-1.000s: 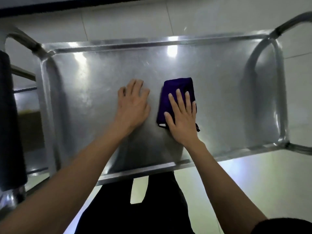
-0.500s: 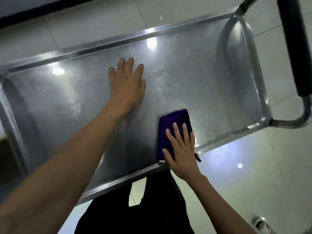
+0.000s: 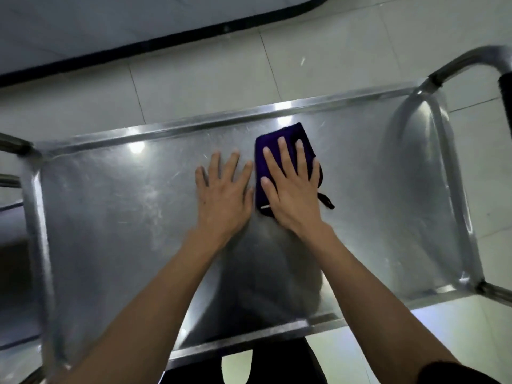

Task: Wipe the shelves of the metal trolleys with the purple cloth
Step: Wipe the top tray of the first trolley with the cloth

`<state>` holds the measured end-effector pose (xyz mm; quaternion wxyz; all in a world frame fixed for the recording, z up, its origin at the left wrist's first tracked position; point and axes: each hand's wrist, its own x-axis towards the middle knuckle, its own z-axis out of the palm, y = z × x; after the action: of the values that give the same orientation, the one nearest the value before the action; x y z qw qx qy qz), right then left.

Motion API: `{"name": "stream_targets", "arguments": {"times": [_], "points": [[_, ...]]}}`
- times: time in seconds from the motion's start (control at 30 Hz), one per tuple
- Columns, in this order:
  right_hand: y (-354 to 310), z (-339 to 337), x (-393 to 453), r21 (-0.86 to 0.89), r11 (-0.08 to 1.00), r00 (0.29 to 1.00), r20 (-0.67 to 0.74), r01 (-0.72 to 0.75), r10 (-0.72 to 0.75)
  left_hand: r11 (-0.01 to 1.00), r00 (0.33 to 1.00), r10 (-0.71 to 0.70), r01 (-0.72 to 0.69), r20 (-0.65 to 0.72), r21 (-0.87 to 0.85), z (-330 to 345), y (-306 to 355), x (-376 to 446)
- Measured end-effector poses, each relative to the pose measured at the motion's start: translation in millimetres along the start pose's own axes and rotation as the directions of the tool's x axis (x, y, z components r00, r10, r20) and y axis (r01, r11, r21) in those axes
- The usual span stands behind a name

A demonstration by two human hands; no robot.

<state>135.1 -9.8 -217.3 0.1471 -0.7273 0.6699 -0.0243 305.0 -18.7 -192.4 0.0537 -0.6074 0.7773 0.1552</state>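
1. The top shelf (image 3: 110, 217) of a metal trolley fills the middle of the frame, a shallow steel tray with a raised rim on all four sides.
2. The only loose thing lying in that tray is the purple cloth (image 3: 277, 139), folded into a small pad, just above the centre of the frame and close to the shelf's far rim.
3. The right hand (image 3: 291, 195) lies flat on top of the cloth, fingers straight and spread, palm pressing it down onto the steel; nothing is pinched or gripped.
4. A dark loop or tag (image 3: 327, 202) sticks out from under the heel of that hand, on the cloth's right side.
5. The left hand (image 3: 221, 198) rests palm down on the bare shelf just left of the cloth, fingers straight and fanned out, holding nothing; its thumb sits right beside the cloth's left edge, though actual contact cannot be made out.
6. Both forearms reach in from the bottom of the frame, across the shelf's near rim.
7. A tubular handle (image 3: 471, 59) with a black grip curves up at the upper right corner.
8. Pale floor tiles (image 3: 194, 79) show beyond the far rim, with a dark skirting strip (image 3: 138, 45) crossing the top of the frame.
9. Dark trousers (image 3: 277, 364) show at the bottom centre, below the near rim.
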Motion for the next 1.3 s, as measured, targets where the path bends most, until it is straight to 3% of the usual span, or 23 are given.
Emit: {"name": "stream_targets", "arguments": {"times": [0.2, 0.4, 0.77, 0.9, 1.03, 1.3], "points": [[2, -21, 102, -0.033, 0.985, 0.985, 0.041, 0.168, -0.167, 0.999, 0.999, -0.039, 0.039, 0.012, -0.012, 4, 5, 9], [8, -24, 99, -0.01, 0.982, 0.981, 0.054, 0.186, -0.185, 0.997, 0.997, -0.069, 0.07, 0.02, -0.037, 9, 6, 11], [38, 8, -122, 0.013, 0.999, 0.998, 0.042, 0.036, -0.036, 0.997, 0.997, -0.056, 0.053, 0.05, 0.063, 7, 11, 0], [34, 21, -195, -0.007, 0.999, 0.998, 0.042, -0.04, 0.04, 0.995, 0.995, 0.097, -0.098, 0.031, 0.027, 3, 53, -13], [34, 28, -236, -0.003, 0.996, 0.995, 0.034, -0.089, 0.089, 0.985, 0.977, 0.16, -0.168, 0.14, 0.047, 19, 86, -41], [38, 30, -288, 0.013, 0.99, 0.989, 0.049, -0.139, 0.139, 0.98, 0.975, 0.18, -0.189, 0.127, 0.062, 29, 87, -48]]}}
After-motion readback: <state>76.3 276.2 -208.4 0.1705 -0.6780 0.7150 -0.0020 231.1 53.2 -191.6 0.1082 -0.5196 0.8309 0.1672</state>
